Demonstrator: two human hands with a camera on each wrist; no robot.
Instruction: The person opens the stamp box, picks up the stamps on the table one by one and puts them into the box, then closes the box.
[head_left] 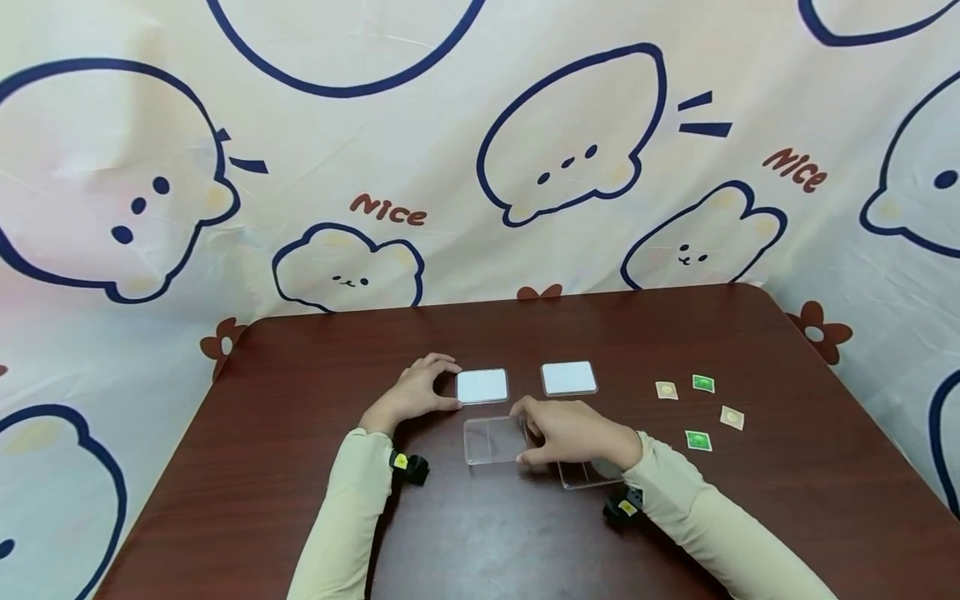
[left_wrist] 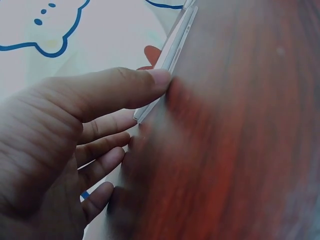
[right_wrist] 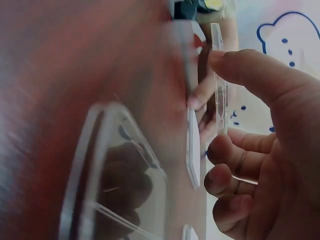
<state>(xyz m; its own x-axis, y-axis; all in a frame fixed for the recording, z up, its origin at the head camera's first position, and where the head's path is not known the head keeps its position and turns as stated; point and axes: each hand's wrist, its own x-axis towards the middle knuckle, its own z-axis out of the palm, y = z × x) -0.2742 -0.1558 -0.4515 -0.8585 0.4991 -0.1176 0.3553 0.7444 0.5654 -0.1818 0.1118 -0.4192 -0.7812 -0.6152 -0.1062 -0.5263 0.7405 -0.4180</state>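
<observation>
From my end I am looking first at the near case (head_left: pixel 587 477), clear and lying partly hidden under the right wrist, so I cannot tell its full outline. Just beyond, the right hand (head_left: pixel 573 430) is pinching the held case (head_left: pixel 491 442) by its right end, thumb and fingers spread to span its short side; the right wrist view is showing it edge-on, apparently raised off the table (head_left: pixel 480 533). Its long axis is running roughly left to right, with the free end pointing left. I am reading the step in hand as positioning this clear case while the left box is being steadied; the next move, I judge, is calling for a level case, an unchanged edge grip and alignment with that box before any lowering. Off to the right, 2 green squares (head_left: pixel 698 441) and 2 beige squares (head_left: pixel 732 417) are lying scattered, apart from the right hand. Farther out, the left hand (head_left: pixel 416 392) is gripping the left box (head_left: pixel 482 386) by its left end, thumb at the near corner and index finger at the far one. That box is lying white face up beyond the held case, its long axis also running left to right. The right box (head_left: pixel 569 378) is resting near it, untouched and similarly turned, with the printed backdrop (head_left: pixel 450 150) hanging behind.
</observation>
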